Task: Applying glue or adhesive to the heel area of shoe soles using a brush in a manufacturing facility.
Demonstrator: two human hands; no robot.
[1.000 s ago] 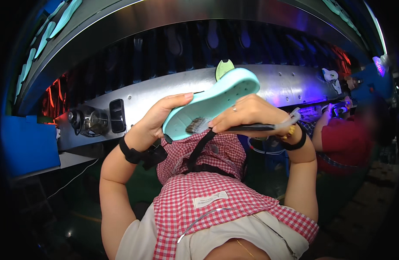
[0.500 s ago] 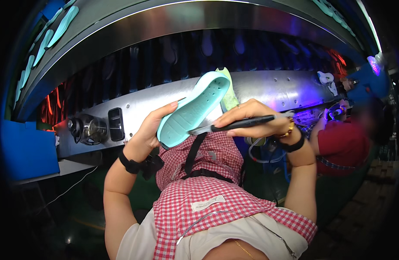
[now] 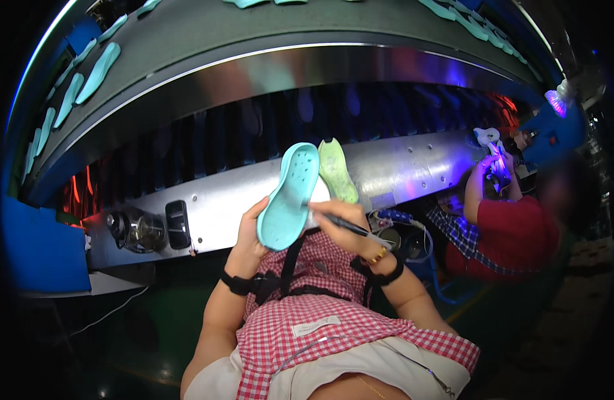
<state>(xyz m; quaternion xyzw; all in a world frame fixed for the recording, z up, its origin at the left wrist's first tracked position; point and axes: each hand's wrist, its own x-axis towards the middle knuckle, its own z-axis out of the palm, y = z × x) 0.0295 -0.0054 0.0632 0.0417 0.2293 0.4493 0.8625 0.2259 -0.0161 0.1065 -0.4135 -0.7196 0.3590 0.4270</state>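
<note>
My left hand (image 3: 248,245) grips a turquoise shoe sole (image 3: 288,197) by its lower end, holding it upright with its perforated inner side toward me. My right hand (image 3: 339,219) holds a black pen-like brush (image 3: 346,225) with its tip against the sole's right edge. A light green sole (image 3: 338,172) stands just behind the turquoise one, beside the metal conveyor housing (image 3: 214,207). I wear a red-and-white checked apron (image 3: 300,320) and black wrist straps.
A long conveyor machine curves across the view, its upper belt (image 3: 187,40) carrying several turquoise soles (image 3: 97,72). Black knobs and a switch (image 3: 177,225) sit on its front panel. A person in a red top (image 3: 514,227) works at the right. A blue panel (image 3: 34,250) stands left.
The turquoise sole has been turned from lying tilted across to standing upright, and both hands have shifted lower and closer together. The brush now touches the sole's edge.
</note>
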